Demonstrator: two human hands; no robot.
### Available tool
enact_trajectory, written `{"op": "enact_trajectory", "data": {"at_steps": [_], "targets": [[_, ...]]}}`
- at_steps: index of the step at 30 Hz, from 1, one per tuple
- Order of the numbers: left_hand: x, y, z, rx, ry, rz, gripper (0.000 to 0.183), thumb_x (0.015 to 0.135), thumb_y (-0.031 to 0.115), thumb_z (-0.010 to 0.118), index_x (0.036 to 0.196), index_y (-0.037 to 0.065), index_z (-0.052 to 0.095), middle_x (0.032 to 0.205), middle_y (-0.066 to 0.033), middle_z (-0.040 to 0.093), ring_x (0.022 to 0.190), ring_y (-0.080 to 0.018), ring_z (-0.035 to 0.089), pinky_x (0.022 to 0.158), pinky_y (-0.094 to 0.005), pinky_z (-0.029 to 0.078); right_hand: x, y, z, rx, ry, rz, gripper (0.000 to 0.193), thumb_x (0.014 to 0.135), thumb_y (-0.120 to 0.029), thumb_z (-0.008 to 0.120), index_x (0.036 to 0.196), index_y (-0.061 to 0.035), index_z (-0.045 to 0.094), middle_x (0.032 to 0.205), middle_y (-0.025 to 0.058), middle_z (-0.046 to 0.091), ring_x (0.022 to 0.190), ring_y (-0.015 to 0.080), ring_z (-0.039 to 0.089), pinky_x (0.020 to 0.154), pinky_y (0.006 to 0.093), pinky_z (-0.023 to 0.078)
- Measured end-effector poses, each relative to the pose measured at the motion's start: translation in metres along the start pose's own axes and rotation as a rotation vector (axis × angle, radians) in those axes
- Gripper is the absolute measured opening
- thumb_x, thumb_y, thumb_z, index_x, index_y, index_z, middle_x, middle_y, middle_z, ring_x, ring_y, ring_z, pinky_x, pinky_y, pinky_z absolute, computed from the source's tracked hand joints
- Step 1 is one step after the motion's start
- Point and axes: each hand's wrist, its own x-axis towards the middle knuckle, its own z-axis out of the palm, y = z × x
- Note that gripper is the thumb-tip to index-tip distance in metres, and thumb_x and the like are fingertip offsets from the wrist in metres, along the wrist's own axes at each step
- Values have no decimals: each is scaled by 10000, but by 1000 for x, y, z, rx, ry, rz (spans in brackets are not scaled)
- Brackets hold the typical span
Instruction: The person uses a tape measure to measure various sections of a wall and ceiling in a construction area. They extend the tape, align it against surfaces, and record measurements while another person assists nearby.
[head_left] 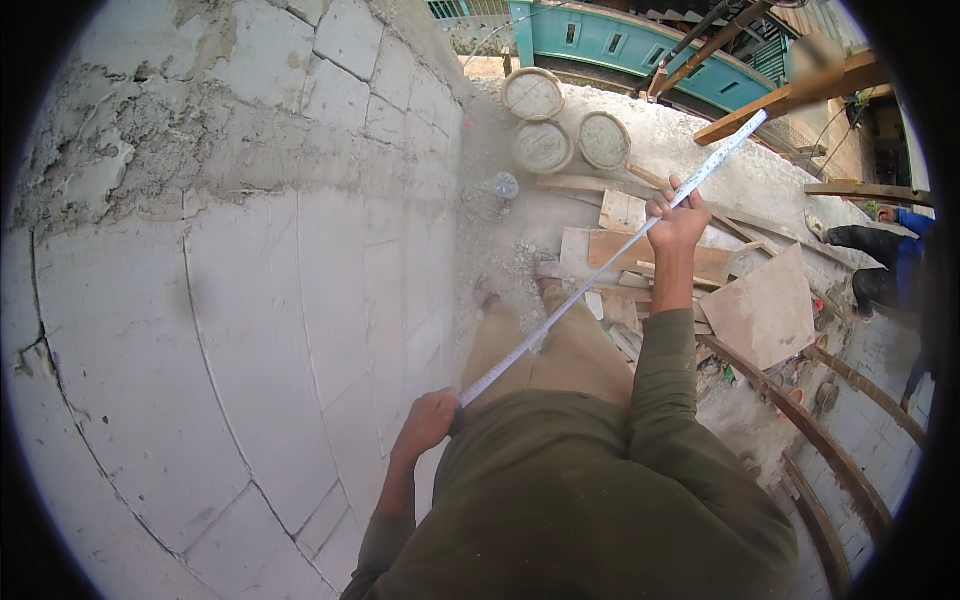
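Observation:
A white tape measure point(612, 258) is pulled out slantwise across my body, from low left to far right. My left hand point(430, 422) is closed round its dark case beside my waist, close to the block wall; the case is mostly hidden. Farther up, my right hand point(680, 220) grips the blade with bent fingers. The blade's free end sticks out past that hand, near a wooden beam point(800, 97).
A pale block wall point(250, 350) fills the left side. Three round tubs point(604, 140) stand ahead, with a clear plastic item point(506, 185) nearby. Boards point(765, 310) and timber litter the ground at right. Another person point(890, 255) is at the far right, near curved-looking beams point(800, 425).

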Motion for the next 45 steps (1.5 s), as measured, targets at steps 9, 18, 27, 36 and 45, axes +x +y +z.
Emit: {"op": "enact_trajectory", "data": {"at_steps": [9,18,27,36,45], "targets": [[16,-9,11,23,83,35,388,1000,281,466,1069,-23,697,870,-130,669,823,-218,611,798,-392,505,-11,56,6,-167,-73,54,317,1081,-362,554,1059,-47,586,761,47,535,656,190,501,620,352,429],[80,85,16,-149,267,54,363,986,212,527,1222,-14,684,885,-130,673,822,-209,612,774,-360,496,-127,135,-17,-927,-330,341,263,1089,-254,616,1037,-11,701,988,98,744,865,162,708,779,320,594],[88,104,27,-187,285,38,389,984,209,550,1288,-18,632,884,-139,692,809,-205,638,738,-361,499,-151,105,-50,-1146,-496,542,425,1079,-396,646,1139,5,772,1032,91,784,919,151,715,811,317,576],[97,66,23,-44,233,148,425,1013,279,552,1327,-5,591,950,-224,740,912,-343,715,863,-443,536,-215,125,-90,-1123,-486,561,525,1065,-490,649,1271,-12,723,1161,99,764,982,160,696,865,347,574],[86,61,63,224,-155,437,527,1070,383,522,1451,20,562,1121,-295,741,1041,-436,720,949,-492,530,-292,182,-138,-331,-181,383,603,1020,-509,665,1421,-65,594,1208,64,717,1078,215,699,840,421,613]]}}
